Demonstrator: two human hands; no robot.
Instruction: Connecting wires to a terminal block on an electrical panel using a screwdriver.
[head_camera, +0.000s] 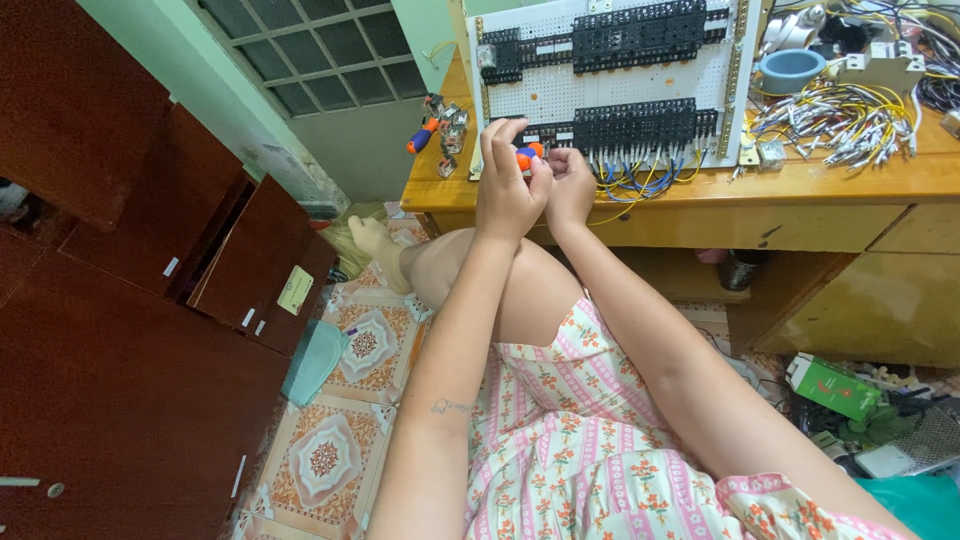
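Leaning against the wooden desk in the upper right of the frame, a white perforated panel carries rows of black terminal blocks. At its lower edge, upper centre, my left hand is clamped on an orange-handled screwdriver. My right hand, fingers curled together, presses just beside it.

Green carton on floor, perhaps crumpled.

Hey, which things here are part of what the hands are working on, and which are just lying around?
In use:
left hand
right hand
orange screwdriver gripped between the hands
white panel with black terminal blocks
wires under the blocks

Lying about:
second screwdriver
wire bundle
blue tape roll
green box on the floor
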